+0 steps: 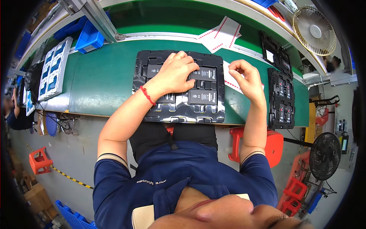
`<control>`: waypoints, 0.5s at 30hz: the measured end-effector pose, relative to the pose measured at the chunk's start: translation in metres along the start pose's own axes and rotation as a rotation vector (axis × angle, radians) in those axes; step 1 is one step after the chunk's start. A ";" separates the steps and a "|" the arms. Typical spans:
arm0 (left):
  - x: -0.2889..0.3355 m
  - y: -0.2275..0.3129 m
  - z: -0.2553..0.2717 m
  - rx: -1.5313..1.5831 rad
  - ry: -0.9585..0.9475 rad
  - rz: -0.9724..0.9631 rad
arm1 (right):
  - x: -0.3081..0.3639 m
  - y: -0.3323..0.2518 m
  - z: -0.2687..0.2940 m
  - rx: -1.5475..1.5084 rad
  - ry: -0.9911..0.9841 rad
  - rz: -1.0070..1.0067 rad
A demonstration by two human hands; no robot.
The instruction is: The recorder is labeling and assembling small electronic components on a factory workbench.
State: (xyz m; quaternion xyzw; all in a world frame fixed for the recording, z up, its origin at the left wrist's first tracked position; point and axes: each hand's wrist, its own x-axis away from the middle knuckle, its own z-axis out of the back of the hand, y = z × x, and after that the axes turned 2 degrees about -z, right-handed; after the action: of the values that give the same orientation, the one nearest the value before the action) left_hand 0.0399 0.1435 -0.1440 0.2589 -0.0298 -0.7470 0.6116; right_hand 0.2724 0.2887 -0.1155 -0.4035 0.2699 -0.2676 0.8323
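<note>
A black plastic tray (177, 108) lies in front of me on the green table, with several flat black batteries in its compartments. My left hand (177, 72) is over the tray, its thumb and fingers apart, the fingertips at the left end of the upper right battery (207, 73). Below that one is another battery (203, 97), uncovered. To the right of the tray my right hand (247, 79) is raised with thumb and fingertips pinched together; whatever they hold is too small to make out. Beneath it lies a white sheet (230, 81) with a row of red marks.
More white sheets with red marks (223, 33) lie at the back. Black trays with batteries (281, 99) are at the right, a white tray with blue pieces (55, 68) and a blue bin (90, 37) at the left. A red stool (272, 147) stands right of my legs.
</note>
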 end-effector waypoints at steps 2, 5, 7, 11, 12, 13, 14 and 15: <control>0.001 -0.002 -0.002 -0.012 0.027 -0.035 | -0.008 -0.005 -0.011 -0.042 -0.067 0.003; 0.002 -0.005 -0.006 -0.060 0.117 -0.116 | -0.021 -0.005 -0.019 -0.144 -0.140 -0.059; 0.002 -0.008 -0.008 -0.094 0.180 -0.163 | -0.032 -0.009 -0.023 -0.191 -0.182 -0.079; -0.001 -0.010 -0.005 -0.024 0.361 -0.199 | -0.050 -0.022 -0.029 -0.331 -0.272 -0.094; 0.000 -0.011 -0.007 -0.014 0.397 -0.206 | -0.054 -0.026 -0.034 -0.352 -0.266 -0.099; 0.000 -0.011 -0.009 -0.005 0.434 -0.214 | -0.057 -0.028 -0.038 -0.373 -0.260 -0.105; 0.001 -0.011 -0.010 -0.007 0.433 -0.208 | -0.059 -0.029 -0.040 -0.383 -0.305 -0.069; 0.001 -0.010 -0.012 0.001 0.443 -0.202 | -0.060 -0.030 -0.041 -0.382 -0.307 -0.071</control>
State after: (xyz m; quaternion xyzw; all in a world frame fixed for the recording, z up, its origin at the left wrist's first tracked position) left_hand 0.0360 0.1483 -0.1580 0.4184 0.1305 -0.7294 0.5253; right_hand 0.1954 0.2913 -0.0992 -0.5987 0.1718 -0.1766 0.7622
